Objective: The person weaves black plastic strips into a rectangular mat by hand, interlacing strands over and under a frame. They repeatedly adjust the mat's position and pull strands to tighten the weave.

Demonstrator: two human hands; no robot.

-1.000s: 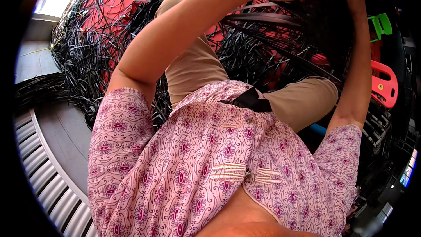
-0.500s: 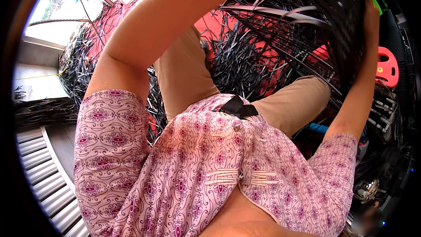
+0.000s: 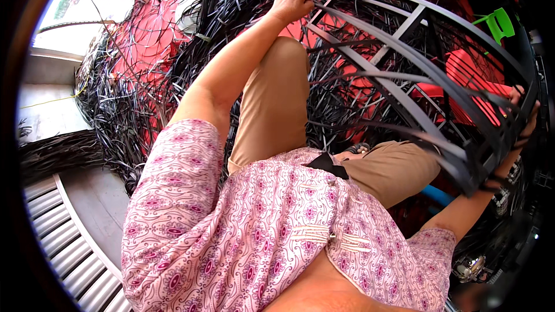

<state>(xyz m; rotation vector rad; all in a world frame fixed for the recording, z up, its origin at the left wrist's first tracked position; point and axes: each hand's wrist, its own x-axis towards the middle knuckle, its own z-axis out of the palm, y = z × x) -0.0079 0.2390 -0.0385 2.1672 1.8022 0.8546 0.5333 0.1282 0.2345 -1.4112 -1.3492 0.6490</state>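
A dark grey furniture frame (image 3: 411, 25) with crossing bars stands tilted over my lap and to the right. Black flat strips are woven across its right end. My left hand (image 3: 293, 6) is closed beside the frame's far left corner, pinching a black strip (image 3: 338, 14) that runs back towards the right. At the frame's right side my right hand (image 3: 527, 117) is wrapped round its edge, partly covered by the bars and strips. Several loose strips, some blurred, sweep across the frame's middle.
Tangled black strips (image 3: 139, 89) cover much of the red floor (image 3: 155, 52). Green chairs (image 3: 498, 25) stand at the far right, near a red plastic chair (image 3: 462, 72). A slatted metal bench (image 3: 69, 237) is at the lower left. My bent knees (image 3: 277, 86) lie close to the frame.
My left hand has moved from the upper right to the upper middle, drawing out a strip. The frame has turned and its open bars now show. My right hand has come lower and farther right.
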